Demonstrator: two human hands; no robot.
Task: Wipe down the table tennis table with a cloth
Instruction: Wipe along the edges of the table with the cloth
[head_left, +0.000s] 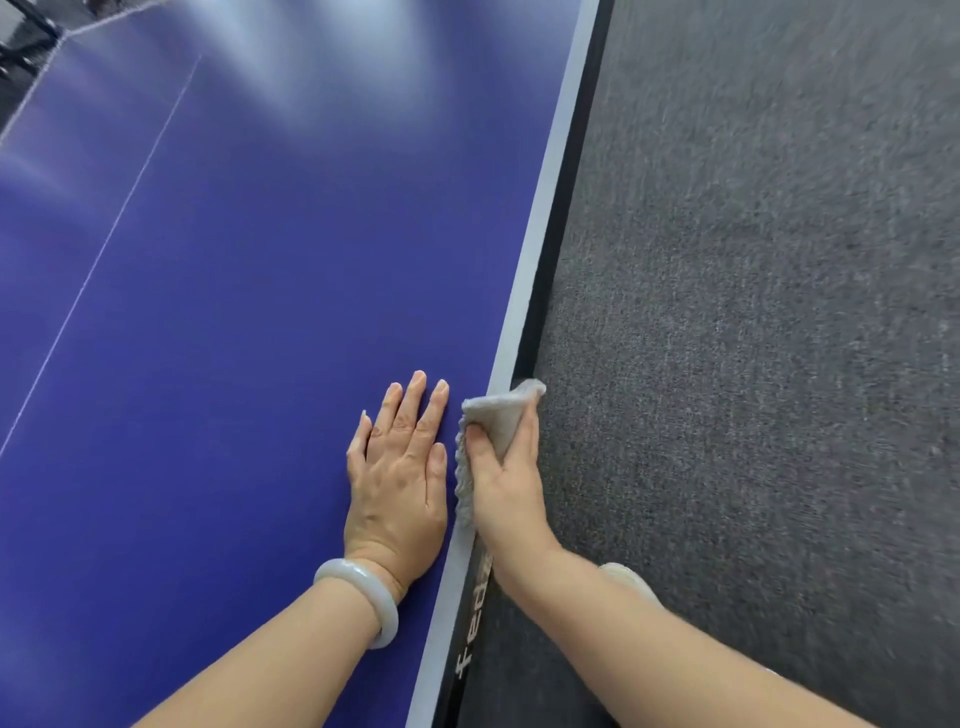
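Observation:
The blue table tennis table (249, 291) fills the left of the head view, with a white border stripe along its right edge and a thin white centre line. My left hand (397, 473) lies flat on the blue top near that edge, fingers straight, a pale bangle on the wrist. My right hand (506, 478) grips a grey cloth (496, 421) folded over the table's right edge, thumb on top of the cloth, fingers wrapped down the black side rail.
Grey carpet floor (753, 312) lies to the right of the table. The black side rail (475, 618) carries white lettering. A dark frame shows at the far top left corner (26, 41). A pale shoe tip (628, 577) peeks from behind my right forearm.

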